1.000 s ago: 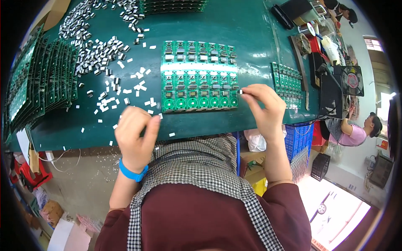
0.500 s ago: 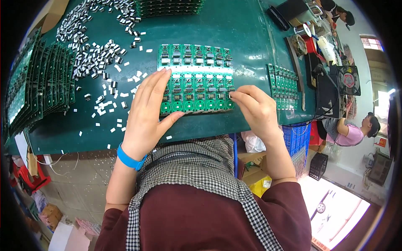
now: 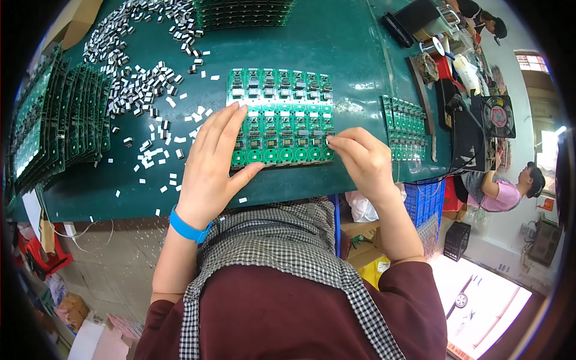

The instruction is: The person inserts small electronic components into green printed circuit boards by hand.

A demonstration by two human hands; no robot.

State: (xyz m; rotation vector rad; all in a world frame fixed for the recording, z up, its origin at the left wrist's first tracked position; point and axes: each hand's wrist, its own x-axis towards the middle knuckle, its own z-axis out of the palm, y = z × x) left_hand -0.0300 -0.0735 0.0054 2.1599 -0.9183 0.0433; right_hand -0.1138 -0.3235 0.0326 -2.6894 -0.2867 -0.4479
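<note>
A green circuit board panel (image 3: 279,157) with rows of small displays and dark components lies flat on the table before me. Across its left edge rests my left hand (image 3: 214,147), open, with the fingers stretched over the board and the thumb along its lower edge. My right hand (image 3: 361,157) is at the board's right edge, thumb and fingertips pinched together beside the end display. Whatever the pinch holds is hidden by the fingertips. Left of the panel, many small black-and-white display parts (image 3: 141,87) are scattered, some with loose white pieces among them.
Stacked circuit boards (image 3: 60,120) stand at the left, with another stack (image 3: 243,15) at the far edge. One more panel (image 3: 408,129) lies to the right, near a metal bar (image 3: 422,90) and a small fan (image 3: 498,116). Two other people are on the right.
The hands keep nearly the same pose at the board; my right fingertips stay at its right edge. The whole view has shifted slightly.
</note>
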